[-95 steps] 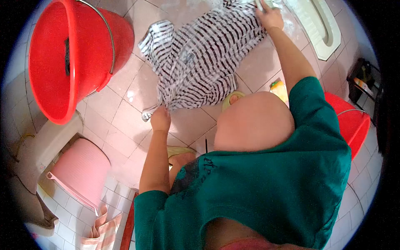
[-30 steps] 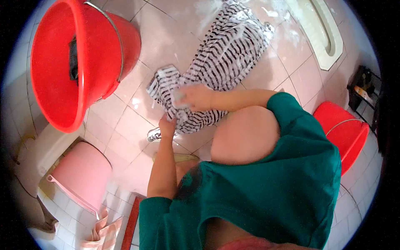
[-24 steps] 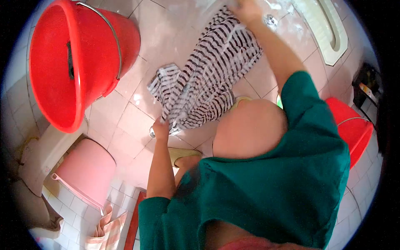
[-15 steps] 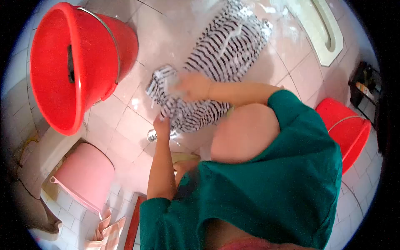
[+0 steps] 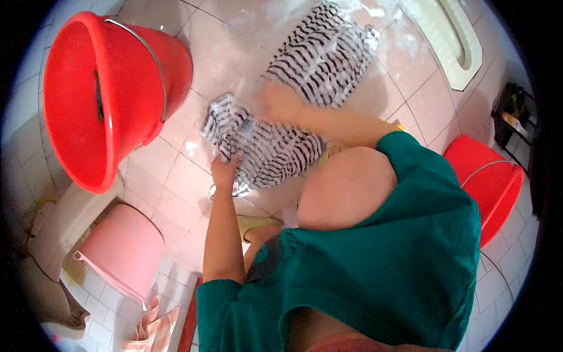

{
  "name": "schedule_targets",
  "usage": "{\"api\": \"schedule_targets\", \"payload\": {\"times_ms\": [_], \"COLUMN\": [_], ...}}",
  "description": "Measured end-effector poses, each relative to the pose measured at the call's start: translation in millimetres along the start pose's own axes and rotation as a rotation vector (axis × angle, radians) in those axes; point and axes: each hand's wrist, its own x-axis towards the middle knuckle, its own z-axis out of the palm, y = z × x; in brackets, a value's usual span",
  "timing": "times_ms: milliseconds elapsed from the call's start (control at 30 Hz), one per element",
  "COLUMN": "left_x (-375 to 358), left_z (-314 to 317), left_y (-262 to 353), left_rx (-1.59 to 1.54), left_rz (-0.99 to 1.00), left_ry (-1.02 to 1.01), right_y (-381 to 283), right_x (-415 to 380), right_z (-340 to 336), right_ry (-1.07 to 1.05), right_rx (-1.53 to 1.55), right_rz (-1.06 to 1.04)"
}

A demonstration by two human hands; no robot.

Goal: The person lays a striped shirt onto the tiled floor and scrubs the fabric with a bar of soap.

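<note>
A black-and-white striped garment (image 5: 325, 64) lies spread and crumpled on the tiled floor, with white suds on parts of it. My left hand (image 5: 225, 170) grips its lower left edge, fingers closed on the cloth. Over the middle of the garment is my right hand (image 5: 280, 101), smeared by motion, so its fingers do not show clearly. A small bluish-grey patch shows on the cloth just below that hand; I cannot make out what it is.
A large red bucket (image 5: 143, 76) with a wire handle stands at the left. Below it is a pink bucket (image 5: 126, 246). Another red bucket (image 5: 478, 173) and a black basket (image 5: 511, 120) are at the right. A squat toilet (image 5: 463, 73) lies at the upper right, near suds.
My left hand has moved slightly up and left along the cloth edge. My right hand has shifted a little up, and the garment's middle is bunched differently.
</note>
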Motion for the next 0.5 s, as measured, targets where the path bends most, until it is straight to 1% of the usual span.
{"api": "schedule_targets", "payload": {"times_ms": [33, 67, 100, 133, 200, 233, 267, 300, 333, 400, 467, 500], "left_x": [-4, -2, -12, -10, 3, 18, 37, 46, 34, 30, 12, -9], "left_z": [1, 1, -4, -9, -25, -26, -23, -24, -23, -14, 11, 25], "left_y": [-1, 1, -1, -9, -44, -57, -63, -51, -3, 21, 30, 38], "left_rx": [0.15, 0.297, 0.111, 0.118, -0.053, -0.111, -0.176, -0.222, -0.162, 0.27, 0.211, 0.491], "left_rz": [-0.044, -0.07, -0.197, -0.198, -0.144, -0.161, -0.176, -0.115, -0.07, -0.123, 0.081, 0.139], "left_ry": [-0.012, -0.018, 0.018, 0.012, 0.101, 0.199, 0.295, 0.313, 0.402, 0.456, 0.378, 0.308], "right_y": [-27, -35, -7, 21, 75, 108, 109, 106, 102, 89, 92, 96], "right_x": [-25, -31, -25, -19, 32, 51, 67, 78, 85, 95, 91, 93], "right_z": [19, 5, 2, 0, -66, -79, -90, -98, -97, -89, -86, -82], "right_ry": [-0.07, -0.364, -0.267, -0.15, 0.044, 0.303, 0.301, 0.291, 0.283, 0.306, 0.37, 0.434], "right_rx": [0.049, -0.077, -0.191, -0.314, -0.395, -0.335, -0.271, -0.215, -0.229, -0.216, -0.246, -0.233], "right_rz": [-0.109, -0.182, -0.316, -0.437, -0.141, -0.091, 0.012, 0.117, 0.116, 0.178, 0.135, 0.101]}}
